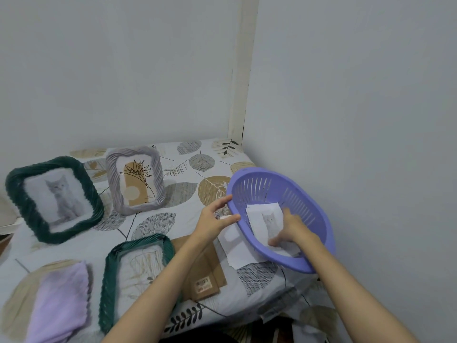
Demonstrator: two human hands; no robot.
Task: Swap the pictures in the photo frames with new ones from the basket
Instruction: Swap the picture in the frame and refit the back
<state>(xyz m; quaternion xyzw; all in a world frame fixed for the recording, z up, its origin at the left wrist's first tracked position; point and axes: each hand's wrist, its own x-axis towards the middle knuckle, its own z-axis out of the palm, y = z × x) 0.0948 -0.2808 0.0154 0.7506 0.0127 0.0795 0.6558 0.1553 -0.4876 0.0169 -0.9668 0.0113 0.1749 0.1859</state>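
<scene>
Up close on the right of the bed (153, 248), a lilac slotted basket (319, 219) sits tilted, its far rim raised; inside lie white paper pictures, the top picture (265, 219) printed with a pale grey kitten; more loose white sheets (237, 246) lie just outside the basket's left wall, over a brown cardboard backing (207, 276). The left hand (214, 219) pinches the basket's near-left rim, thumb over the edge and fingers below, so its grip is closed on the rim; the right hand (293, 230) reaches into the basket, fingers bent down onto the kitten picture, touching it, though whether it pinches the sheet I cannot tell. At far left a dark green frame (53, 199) stands propped with a kitten photo; beside it a grey frame (136, 179) holds a tan leaf print; nearer, a second green frame (136, 276) lies flat, with a lilac cloth (60, 303) to its left.
</scene>
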